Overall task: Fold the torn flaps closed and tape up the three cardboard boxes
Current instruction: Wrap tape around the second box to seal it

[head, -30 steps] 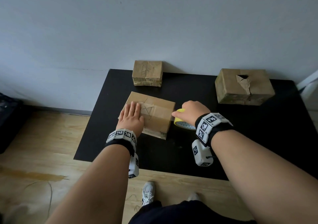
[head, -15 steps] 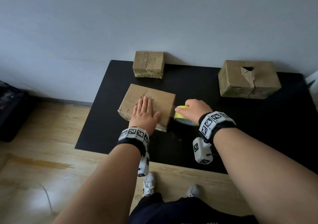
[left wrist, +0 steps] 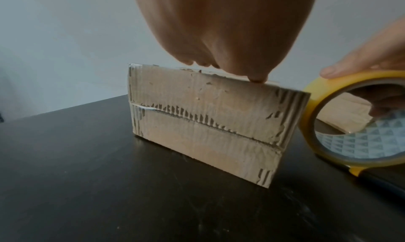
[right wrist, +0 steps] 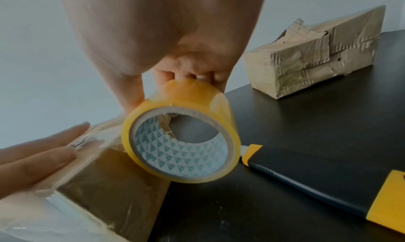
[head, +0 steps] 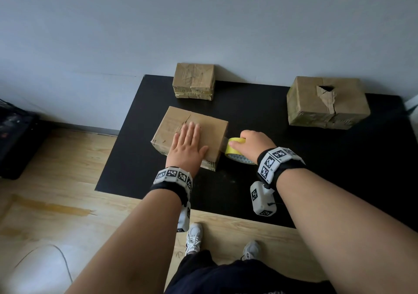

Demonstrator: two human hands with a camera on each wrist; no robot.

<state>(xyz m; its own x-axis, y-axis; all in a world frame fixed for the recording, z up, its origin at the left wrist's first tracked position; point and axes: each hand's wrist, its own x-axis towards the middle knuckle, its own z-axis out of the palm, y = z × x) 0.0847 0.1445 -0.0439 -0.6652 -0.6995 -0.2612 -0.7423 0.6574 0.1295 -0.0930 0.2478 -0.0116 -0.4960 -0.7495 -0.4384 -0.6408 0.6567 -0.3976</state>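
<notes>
Cardboard box sits near the front of our black table. Our left hand lies flat on top w/ straight fingers, pressing down. Our right hand grips the yellow tape roll just beside the box's right side, & a clear strip runs from roll to box. Two more boxes sit at the back: a small one & a big torn one. Black & yellow knife lies by the roll.
</notes>
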